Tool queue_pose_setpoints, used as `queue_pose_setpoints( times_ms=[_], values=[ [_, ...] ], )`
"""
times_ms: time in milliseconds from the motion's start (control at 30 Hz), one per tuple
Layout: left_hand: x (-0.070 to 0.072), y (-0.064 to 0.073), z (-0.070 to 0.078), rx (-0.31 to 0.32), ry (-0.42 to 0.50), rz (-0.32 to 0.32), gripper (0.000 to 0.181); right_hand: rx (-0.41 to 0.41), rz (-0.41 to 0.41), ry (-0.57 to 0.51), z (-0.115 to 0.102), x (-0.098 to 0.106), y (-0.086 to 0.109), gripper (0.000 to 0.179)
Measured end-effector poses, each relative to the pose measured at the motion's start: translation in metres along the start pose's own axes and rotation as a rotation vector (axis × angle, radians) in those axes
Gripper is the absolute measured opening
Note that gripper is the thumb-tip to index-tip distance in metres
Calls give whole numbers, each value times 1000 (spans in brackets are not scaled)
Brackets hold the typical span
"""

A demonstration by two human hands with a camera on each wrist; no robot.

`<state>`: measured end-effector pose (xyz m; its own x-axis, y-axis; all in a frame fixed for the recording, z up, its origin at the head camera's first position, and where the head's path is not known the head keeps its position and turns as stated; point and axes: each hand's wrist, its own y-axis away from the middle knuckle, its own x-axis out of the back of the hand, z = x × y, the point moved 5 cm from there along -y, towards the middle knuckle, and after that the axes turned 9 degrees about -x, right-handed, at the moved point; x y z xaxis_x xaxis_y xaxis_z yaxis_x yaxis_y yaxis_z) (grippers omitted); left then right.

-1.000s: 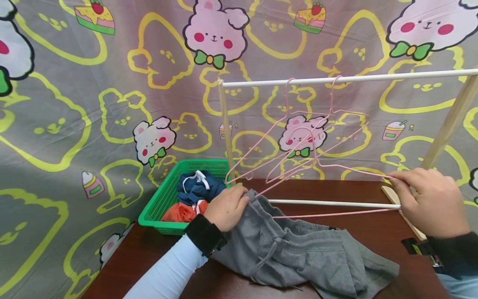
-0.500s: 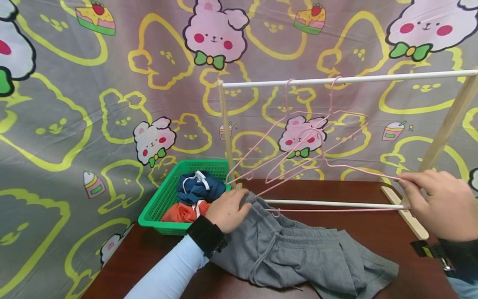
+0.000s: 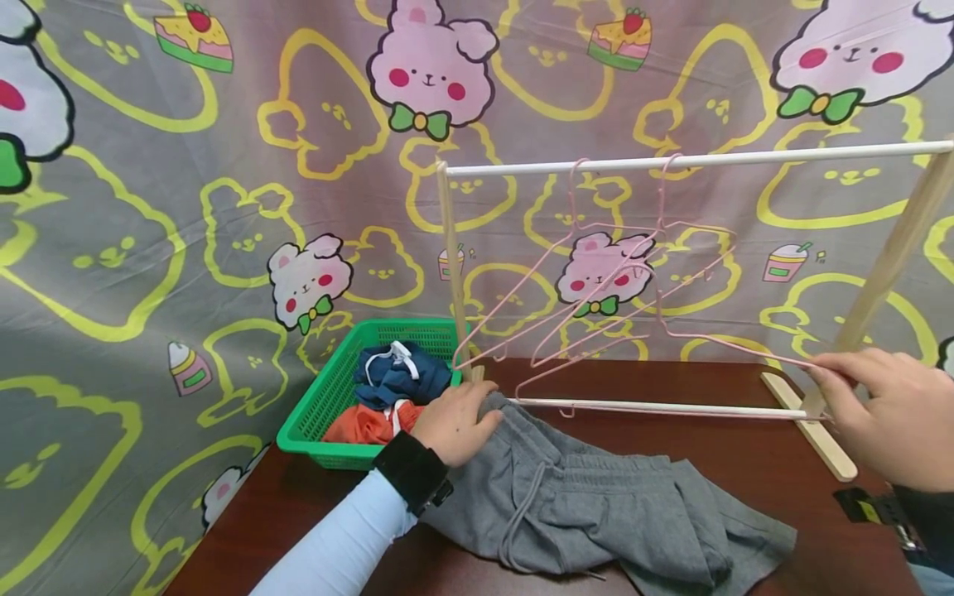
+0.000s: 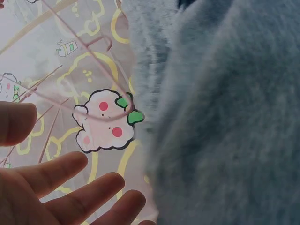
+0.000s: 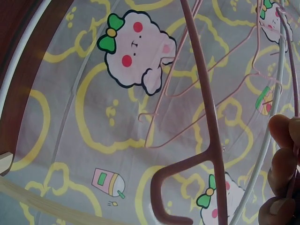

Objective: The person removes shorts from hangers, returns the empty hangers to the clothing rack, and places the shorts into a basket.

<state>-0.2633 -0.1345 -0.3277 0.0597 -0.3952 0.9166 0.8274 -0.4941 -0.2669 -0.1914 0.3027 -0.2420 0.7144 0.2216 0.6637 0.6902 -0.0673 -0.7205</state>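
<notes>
My right hand [image 3: 890,414] pinches one end of a pink clothes hanger [image 3: 768,353]. In the right wrist view the hanger [image 5: 209,103] crosses close to the camera, with a small hook on its bar. Its other end stands outside the waistband of the grey drawstring shorts [image 3: 619,505], just above them. The shorts lie spread on the table. My left hand [image 3: 456,424] is at the waistband's left end. In the left wrist view its fingers [image 4: 93,190] are spread and loosely bent, with the thumb apart, beside the shorts' cloth [image 4: 225,117].
Two more pink hangers [image 3: 662,199] hang from the white bar [image 3: 782,156] of a wooden-legged rack. Left of the rack, a green basket [image 3: 294,443] contains a blue garment [image 3: 406,377] and an orange one [image 3: 361,425]. A patterned curtain [image 3: 224,157] hangs behind the table.
My right hand has moved right with the hanger, whose left end has come out of the waistband. The waistband has sunk flatter. My left hand has hardly shifted; its thumb now stands farther off.
</notes>
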Motion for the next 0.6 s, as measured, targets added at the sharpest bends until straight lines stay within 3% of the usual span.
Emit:
queue_pose_setpoints(
  times_ms=[367, 600],
  values=[
    [6, 1, -1, -17, 3, 54, 48, -34, 39, -37, 16, 5, 5, 9],
    [7, 1, -2, -17, 6, 78, 48, -44, 145, -194, 36, 7, 7, 11]
  ],
)
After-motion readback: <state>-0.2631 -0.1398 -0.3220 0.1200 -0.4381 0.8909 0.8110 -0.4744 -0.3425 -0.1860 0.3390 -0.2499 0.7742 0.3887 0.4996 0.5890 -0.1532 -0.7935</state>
